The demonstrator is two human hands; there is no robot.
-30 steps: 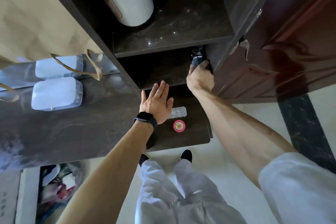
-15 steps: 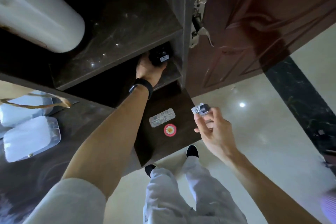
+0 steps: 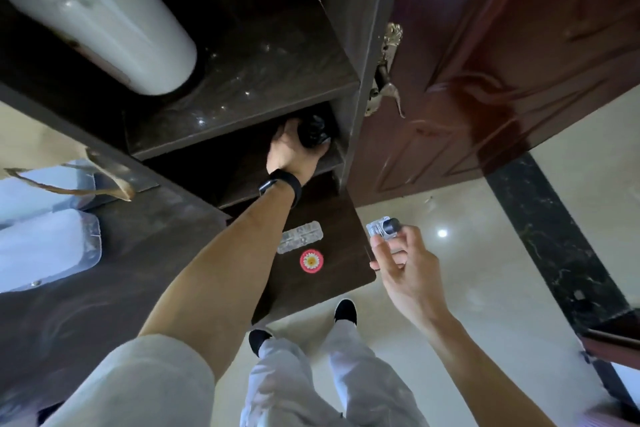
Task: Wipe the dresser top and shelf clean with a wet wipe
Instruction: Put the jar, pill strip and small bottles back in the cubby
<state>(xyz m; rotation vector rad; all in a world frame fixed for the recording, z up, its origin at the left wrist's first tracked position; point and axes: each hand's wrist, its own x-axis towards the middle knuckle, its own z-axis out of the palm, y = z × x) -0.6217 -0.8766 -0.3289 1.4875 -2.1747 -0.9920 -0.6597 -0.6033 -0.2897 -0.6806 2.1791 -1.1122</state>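
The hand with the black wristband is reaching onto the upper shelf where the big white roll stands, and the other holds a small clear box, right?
No. The head view shows the left hand with the black wristband in the dark lower shelf, gripping a black object, beneath the board bearing the big white roll. The right hand holds a small clear box.

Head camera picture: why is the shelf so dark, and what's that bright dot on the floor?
Head view: the lower shelf of the dark wooden dresser lies in deep shadow, so the black object the left hand grips barely shows; the dot is glare on the glossy cream floor; the white roll looks blurred.
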